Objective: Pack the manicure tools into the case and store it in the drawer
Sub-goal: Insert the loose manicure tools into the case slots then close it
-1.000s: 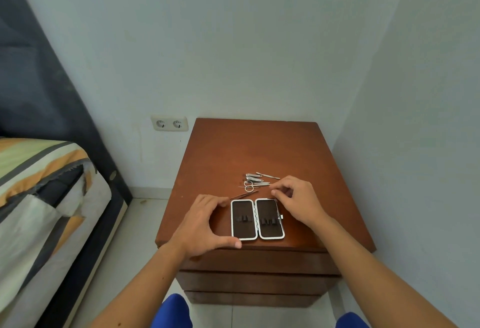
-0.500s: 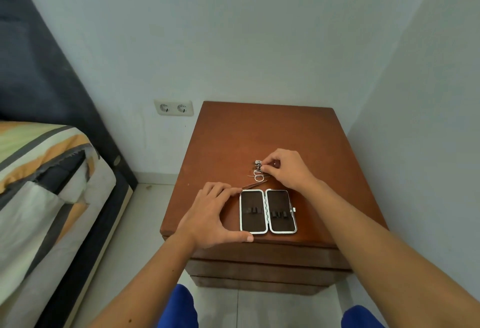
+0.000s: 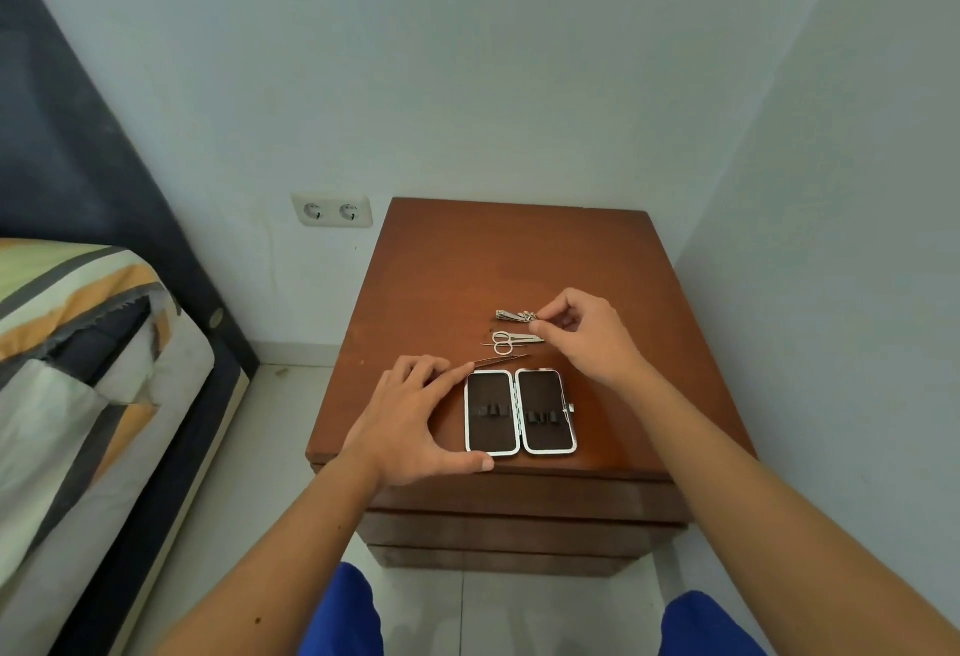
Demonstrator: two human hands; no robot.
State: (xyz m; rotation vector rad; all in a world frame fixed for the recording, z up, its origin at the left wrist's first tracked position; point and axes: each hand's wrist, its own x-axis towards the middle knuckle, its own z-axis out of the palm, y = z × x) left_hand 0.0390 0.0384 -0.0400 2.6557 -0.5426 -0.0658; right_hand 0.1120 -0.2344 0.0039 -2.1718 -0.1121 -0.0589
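The open case (image 3: pixel 520 411) is braced on the desk (image 3: pixel 519 250) by the left hand (image 3: pixel 415 426), fingers relaxed; nail clippers (image 3: pixel 511 315) are pinched by the right hand (image 3: pixel 582 338).

Premises: a domestic bedroom. A bed (image 3: pixel 78 343) with striped green, orange and grey bedding stands at left against a dark padded headboard (image 3: pixel 88 177). A brown wooden nightstand (image 3: pixel 509 260) with stacked drawer fronts (image 3: pixel 519 525) occupies the corner between two plain pale walls. A double wall socket (image 3: pixel 331 211) is mounted low beside it. Flooring is light tile (image 3: pixel 270 426).
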